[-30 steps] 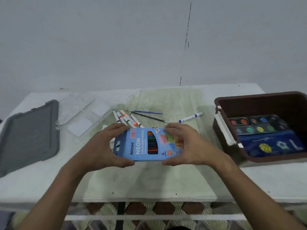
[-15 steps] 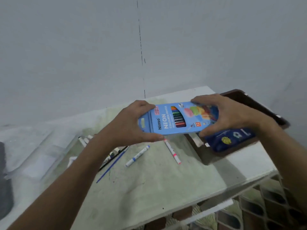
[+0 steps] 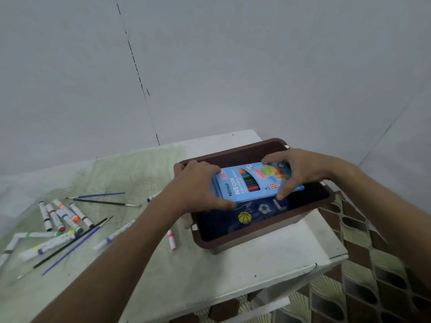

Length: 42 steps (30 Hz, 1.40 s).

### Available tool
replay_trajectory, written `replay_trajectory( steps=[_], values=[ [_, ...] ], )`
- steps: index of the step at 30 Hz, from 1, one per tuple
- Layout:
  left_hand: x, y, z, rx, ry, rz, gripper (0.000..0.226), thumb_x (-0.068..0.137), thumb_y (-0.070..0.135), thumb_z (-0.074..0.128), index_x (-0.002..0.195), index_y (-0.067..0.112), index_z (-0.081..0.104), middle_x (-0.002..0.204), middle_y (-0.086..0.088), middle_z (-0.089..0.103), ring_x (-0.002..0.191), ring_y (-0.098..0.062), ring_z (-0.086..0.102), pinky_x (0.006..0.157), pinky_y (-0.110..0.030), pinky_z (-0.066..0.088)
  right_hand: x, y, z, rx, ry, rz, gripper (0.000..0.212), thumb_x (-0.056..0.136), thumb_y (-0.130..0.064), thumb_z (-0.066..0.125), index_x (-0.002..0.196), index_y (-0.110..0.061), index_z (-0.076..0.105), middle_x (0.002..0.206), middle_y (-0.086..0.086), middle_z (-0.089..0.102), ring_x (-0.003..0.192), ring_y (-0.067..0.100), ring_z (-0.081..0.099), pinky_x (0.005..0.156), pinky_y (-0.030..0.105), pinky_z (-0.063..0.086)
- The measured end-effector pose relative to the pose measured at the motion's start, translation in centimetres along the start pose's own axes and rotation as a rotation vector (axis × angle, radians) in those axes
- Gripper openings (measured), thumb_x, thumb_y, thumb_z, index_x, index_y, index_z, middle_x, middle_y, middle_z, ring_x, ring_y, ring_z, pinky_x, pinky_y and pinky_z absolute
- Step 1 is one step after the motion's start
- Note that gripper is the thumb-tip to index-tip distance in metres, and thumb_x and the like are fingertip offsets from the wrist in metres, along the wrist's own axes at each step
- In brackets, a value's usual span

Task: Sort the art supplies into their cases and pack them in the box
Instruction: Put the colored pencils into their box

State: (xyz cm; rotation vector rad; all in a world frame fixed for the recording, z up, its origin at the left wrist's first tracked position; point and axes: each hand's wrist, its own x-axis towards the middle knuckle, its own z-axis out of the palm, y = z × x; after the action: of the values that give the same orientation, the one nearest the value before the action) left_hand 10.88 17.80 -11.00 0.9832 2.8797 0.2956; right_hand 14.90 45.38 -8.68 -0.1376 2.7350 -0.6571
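Both hands, left hand [image 3: 198,185] and right hand [image 3: 300,171], pinch the pencil pack [image 3: 254,183] by its ends, over the box [image 3: 261,238]. If a hand lets go too soon, the pack could land crooked. Markers [image 3: 60,217] wait on the table [image 3: 233,276] to the left.

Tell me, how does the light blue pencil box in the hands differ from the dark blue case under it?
The pencil box is light blue with "NEON" lettering and a window showing coloured pencils; the dark blue case carries a yellow basketball picture. The pencil box is gripped at its ends by the left hand and the right hand; the case lies flat in the brown box, untouched. Both are over or inside that box.
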Motion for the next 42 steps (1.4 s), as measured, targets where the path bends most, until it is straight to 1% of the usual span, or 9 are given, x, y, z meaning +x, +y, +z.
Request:
replay_trajectory(
  steps=[8, 13, 16, 19, 31, 34, 37, 40, 42],
  values=[
    [1.2, 1.1, 1.7, 0.260, -0.142, -0.135, 0.086, 0.056, 0.085, 0.058, 0.122, 0.030, 0.046, 0.119, 0.007, 0.056, 0.108, -0.020, 0.044, 0.097, -0.046, 0.024, 3.5, 1.2, 1.6, -0.087, -0.060, -0.113, 0.086, 0.056, -0.040, 0.089, 0.129, -0.020, 0.047, 0.122, -0.007, 0.053, 0.108, 0.012, 0.052, 0.094, 0.025, 0.044],
    [1.5, 1.3, 2.5, 0.443, -0.199, -0.131, 0.084, 0.059, 0.087, 0.052, 0.122, 0.032, 0.051, 0.115, 0.006, 0.061, 0.106, -0.022, 0.048, 0.098, -0.047, 0.021, 4.4, 1.9, 3.5, -0.225, -0.078, -0.154, 0.096, 0.060, -0.050, 0.084, 0.139, -0.014, 0.043, 0.144, 0.002, 0.040, 0.129, 0.023, 0.041, 0.108, 0.034, 0.035],
    [1.4, 1.2, 2.7, 0.448, -0.172, -0.154, 0.081, 0.060, 0.085, 0.053, 0.121, 0.032, 0.052, 0.109, 0.004, 0.063, 0.102, -0.021, 0.051, 0.097, -0.044, 0.022, 4.5, 2.1, 3.6, -0.197, 0.046, -0.096, 0.088, 0.054, -0.052, 0.086, 0.127, -0.015, 0.053, 0.123, 0.000, 0.050, 0.116, 0.021, 0.049, 0.097, 0.029, 0.043],
    [1.5, 1.4, 2.8, 0.439, -0.151, -0.189, 0.076, 0.060, 0.084, 0.056, 0.116, 0.032, 0.055, 0.103, 0.004, 0.063, 0.099, -0.019, 0.052, 0.094, -0.041, 0.024, 4.7, 2.1, 3.8, -0.153, 0.116, 0.014, 0.085, 0.049, -0.051, 0.088, 0.119, -0.014, 0.057, 0.106, -0.003, 0.046, 0.096, 0.015, 0.050, 0.085, 0.025, 0.045],
    [2.0, 1.1, 2.7, 0.428, -0.167, -0.194, 0.081, 0.056, 0.090, 0.050, 0.108, 0.029, 0.059, 0.093, 0.006, 0.064, 0.090, -0.017, 0.055, 0.094, -0.040, 0.025, 5.0, 2.3, 4.1, -0.134, 0.083, -0.032, 0.086, 0.058, -0.047, 0.086, 0.132, -0.017, 0.053, 0.121, -0.002, 0.045, 0.110, 0.014, 0.044, 0.093, 0.024, 0.041],
    [1.8, 1.0, 2.8, 0.398, -0.137, -0.203, 0.076, 0.062, 0.091, 0.042, 0.101, 0.028, 0.061, 0.088, 0.007, 0.063, 0.085, -0.016, 0.053, 0.092, -0.040, 0.027, 4.7, 2.1, 4.0, -0.142, 0.064, -0.066, 0.085, 0.060, -0.047, 0.085, 0.132, -0.016, 0.053, 0.127, -0.001, 0.046, 0.117, 0.016, 0.043, 0.098, 0.026, 0.041],
    [1.5, 1.0, 2.6, 0.314, -0.048, -0.175, 0.058, 0.079, 0.074, 0.046, 0.113, 0.029, 0.061, 0.104, 0.007, 0.064, 0.098, -0.017, 0.053, 0.094, -0.040, 0.026, 4.2, 1.7, 3.7, -0.157, 0.058, -0.090, 0.081, 0.062, -0.049, 0.083, 0.131, -0.017, 0.055, 0.130, -0.003, 0.045, 0.121, 0.015, 0.040, 0.101, 0.028, 0.038],
    [0.9, 0.4, 1.8, 0.011, 0.115, -0.109, 0.041, 0.089, 0.051, 0.052, 0.120, 0.027, 0.060, 0.120, 0.008, 0.061, 0.111, -0.014, 0.052, 0.099, -0.037, 0.028, 3.9, 0.6, 3.0, -0.091, 0.107, -0.133, 0.070, 0.064, -0.051, 0.081, 0.123, -0.019, 0.061, 0.120, -0.007, 0.054, 0.110, 0.009, 0.051, 0.093, 0.022, 0.044],
    [0.0, -0.4, 0.8, -0.238, 0.238, -0.075, 0.034, 0.089, 0.037, 0.059, 0.118, 0.021, 0.064, 0.120, 0.006, 0.062, 0.111, -0.011, 0.053, 0.095, -0.027, 0.035, 3.9, -0.9, 2.7, -0.040, 0.164, -0.177, 0.058, 0.070, -0.049, 0.078, 0.118, -0.021, 0.063, 0.116, -0.009, 0.059, 0.107, 0.006, 0.055, 0.091, 0.019, 0.044]
  ],
)
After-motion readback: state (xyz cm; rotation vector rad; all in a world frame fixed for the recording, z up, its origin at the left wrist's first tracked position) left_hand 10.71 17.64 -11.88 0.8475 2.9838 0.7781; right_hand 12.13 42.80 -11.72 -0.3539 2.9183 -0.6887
